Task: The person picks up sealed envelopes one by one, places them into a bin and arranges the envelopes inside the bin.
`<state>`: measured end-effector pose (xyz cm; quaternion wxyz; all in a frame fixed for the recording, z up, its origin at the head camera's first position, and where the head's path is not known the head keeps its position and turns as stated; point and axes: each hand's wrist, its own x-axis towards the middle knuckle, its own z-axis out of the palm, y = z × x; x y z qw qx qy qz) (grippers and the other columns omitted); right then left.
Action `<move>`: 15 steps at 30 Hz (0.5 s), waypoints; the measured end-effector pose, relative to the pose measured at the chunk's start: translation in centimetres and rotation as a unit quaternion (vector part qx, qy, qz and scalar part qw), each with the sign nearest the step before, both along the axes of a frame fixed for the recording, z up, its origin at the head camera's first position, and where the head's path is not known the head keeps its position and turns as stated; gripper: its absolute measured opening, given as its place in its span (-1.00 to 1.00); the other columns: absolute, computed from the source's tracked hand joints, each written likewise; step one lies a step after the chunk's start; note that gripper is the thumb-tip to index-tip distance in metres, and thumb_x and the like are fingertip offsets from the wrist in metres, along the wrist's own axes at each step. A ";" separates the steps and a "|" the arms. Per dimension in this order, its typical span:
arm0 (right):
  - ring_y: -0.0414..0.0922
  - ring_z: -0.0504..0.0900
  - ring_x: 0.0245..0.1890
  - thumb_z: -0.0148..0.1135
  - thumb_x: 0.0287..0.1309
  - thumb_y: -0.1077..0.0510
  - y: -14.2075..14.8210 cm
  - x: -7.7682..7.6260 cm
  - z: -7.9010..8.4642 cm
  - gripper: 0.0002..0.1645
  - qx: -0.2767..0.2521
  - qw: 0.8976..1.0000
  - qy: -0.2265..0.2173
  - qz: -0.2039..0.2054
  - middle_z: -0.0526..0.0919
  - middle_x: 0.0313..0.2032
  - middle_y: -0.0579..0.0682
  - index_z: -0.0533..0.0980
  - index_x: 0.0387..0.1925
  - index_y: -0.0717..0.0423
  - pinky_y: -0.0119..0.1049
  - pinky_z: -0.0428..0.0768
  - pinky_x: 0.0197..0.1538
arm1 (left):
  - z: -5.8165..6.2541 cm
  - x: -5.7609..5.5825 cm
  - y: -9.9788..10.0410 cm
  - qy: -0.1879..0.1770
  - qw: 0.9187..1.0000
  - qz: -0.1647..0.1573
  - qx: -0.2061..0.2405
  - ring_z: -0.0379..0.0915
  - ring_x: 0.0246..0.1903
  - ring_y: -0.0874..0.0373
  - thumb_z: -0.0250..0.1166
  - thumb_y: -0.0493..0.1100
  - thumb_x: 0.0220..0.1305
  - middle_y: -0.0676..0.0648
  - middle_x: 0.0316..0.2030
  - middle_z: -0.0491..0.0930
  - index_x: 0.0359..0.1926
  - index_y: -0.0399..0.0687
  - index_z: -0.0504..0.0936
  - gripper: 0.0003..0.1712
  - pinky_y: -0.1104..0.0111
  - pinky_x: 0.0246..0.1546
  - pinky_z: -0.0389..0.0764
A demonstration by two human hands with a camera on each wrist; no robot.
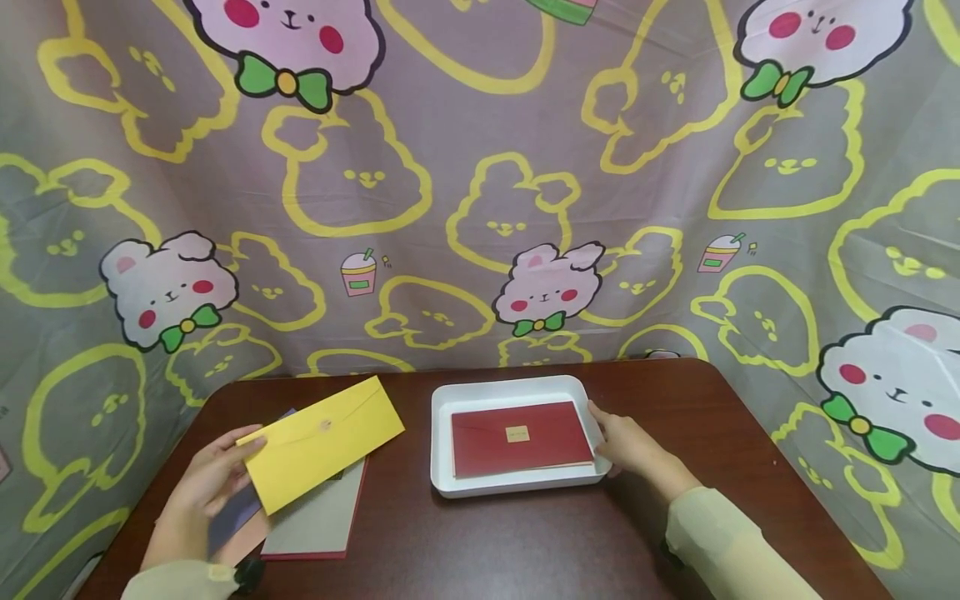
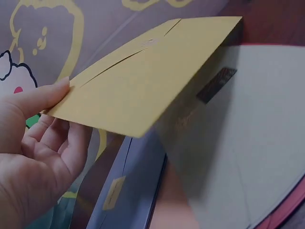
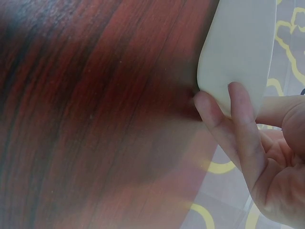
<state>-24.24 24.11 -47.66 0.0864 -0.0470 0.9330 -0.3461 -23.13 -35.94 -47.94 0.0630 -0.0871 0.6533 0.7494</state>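
My left hand (image 1: 206, 483) pinches a yellow envelope (image 1: 330, 437) by its near-left corner, thumb on top. The envelope is held above a pile, tilted in the left wrist view. Beneath it lie a grey envelope (image 1: 318, 517) with red edges, a dark blue envelope (image 2: 138, 181) with a gold label, and a peach-coloured one (image 2: 174, 205), partly covered. To the right, a white tray (image 1: 510, 488) contains a dark red envelope (image 1: 487, 450) with a gold label. A pale edge shows under the red one. My right hand (image 1: 630, 442) grips the tray's right rim, fingers against its outer wall (image 3: 238, 52).
The dark brown wooden table (image 1: 465, 550) has rounded back corners. A grey cloth (image 1: 450, 208) with cartoon animals hangs along its back and sides. A dark band (image 1: 249, 575) is on my left wrist.
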 end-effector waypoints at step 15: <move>-0.06 0.57 -0.68 0.23 0.11 0.55 -0.1 -0.2 0.1 -0.07 0.004 1.000 -0.008 -0.008 0.51 0.06 0.53 0.13 0.51 0.40 -0.18 0.64 -0.60 | 1.6 -0.6 4.4 0.036 0.994 -0.004 0.103 0.68 -0.31 0.28 0.16 -0.28 0.54 0.12 -0.29 0.70 -0.23 0.22 0.75 -0.68 0.46 -0.29 0.68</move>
